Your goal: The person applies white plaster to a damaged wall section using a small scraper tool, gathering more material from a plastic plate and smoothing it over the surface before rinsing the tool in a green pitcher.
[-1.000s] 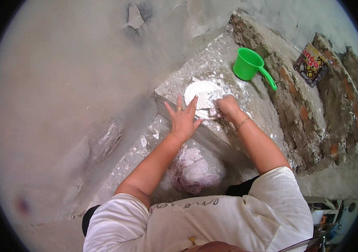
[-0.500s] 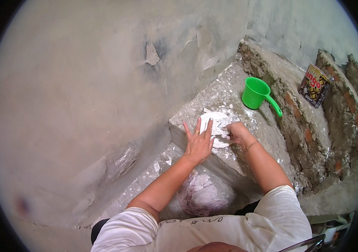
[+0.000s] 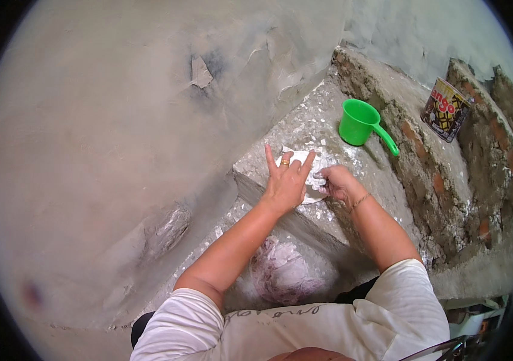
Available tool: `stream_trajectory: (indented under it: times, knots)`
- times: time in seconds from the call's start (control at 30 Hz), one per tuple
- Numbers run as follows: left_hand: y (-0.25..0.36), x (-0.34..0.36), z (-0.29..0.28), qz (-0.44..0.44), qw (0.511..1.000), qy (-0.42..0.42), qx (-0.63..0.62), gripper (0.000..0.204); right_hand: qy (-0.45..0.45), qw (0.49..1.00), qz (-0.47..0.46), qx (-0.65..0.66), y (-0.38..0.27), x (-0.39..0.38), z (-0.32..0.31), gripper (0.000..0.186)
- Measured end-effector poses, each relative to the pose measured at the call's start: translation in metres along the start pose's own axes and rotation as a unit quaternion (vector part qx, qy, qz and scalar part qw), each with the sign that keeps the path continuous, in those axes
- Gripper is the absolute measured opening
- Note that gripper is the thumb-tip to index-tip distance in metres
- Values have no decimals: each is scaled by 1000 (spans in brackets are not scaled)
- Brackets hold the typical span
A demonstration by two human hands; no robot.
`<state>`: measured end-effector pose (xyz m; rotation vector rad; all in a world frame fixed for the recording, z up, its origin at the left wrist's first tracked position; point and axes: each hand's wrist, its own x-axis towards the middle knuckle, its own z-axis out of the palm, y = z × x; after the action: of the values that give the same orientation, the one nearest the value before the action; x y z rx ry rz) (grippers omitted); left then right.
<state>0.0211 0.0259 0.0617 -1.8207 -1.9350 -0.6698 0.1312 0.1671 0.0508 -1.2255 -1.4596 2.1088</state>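
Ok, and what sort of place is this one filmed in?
Probably a stairwell in a building under construction or renovation: rough steps with exposed brick, a patchy grey wall, and white splatter near the green dipper.

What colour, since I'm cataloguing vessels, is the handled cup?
The handled cup is bright green, handle included; it shows best in the head view.

Unfinished stairwell (rough brick steps (image 3: 437, 162)).

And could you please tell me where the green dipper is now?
In the head view, the dipper stands on the step right of centre, beyond the right hand and left of the tub.
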Motion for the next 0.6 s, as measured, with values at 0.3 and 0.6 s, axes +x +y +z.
stream_trajectory:
  times: [0.3,0.6]
  knots:
    - [-27,-10,19,-193,962,88,-173,31,-79,992,-15,93,-13,-13,-5,22]
    - [-50,-38,46,-316,788,313,-426,44,-167,963,-31,211,-19,-15,-3,27]
